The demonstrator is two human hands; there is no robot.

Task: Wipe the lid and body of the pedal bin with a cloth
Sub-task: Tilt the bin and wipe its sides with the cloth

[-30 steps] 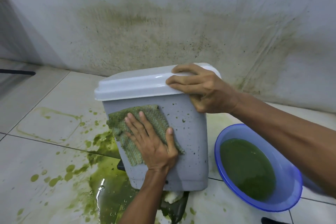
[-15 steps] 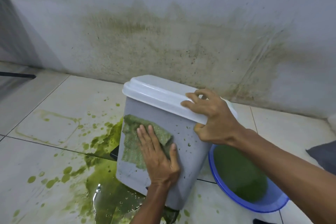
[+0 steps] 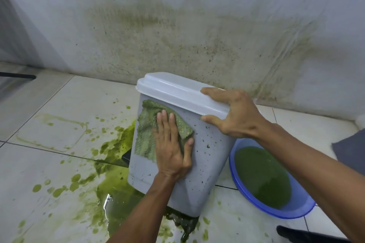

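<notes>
Bin stands tilted on the tiled floor, near the stained wall, white lid closed. The left hand lies flat, fingers straight and close together, pressing a green cloth against the upper left of the grey body. The right hand grips the lid's right end, fingers curled over the top, thumb under the rim. Dark specks dot the body right of the cloth. A green spill covers the floor left of and under the bin. A blue basin of green liquid sits just right of it.
</notes>
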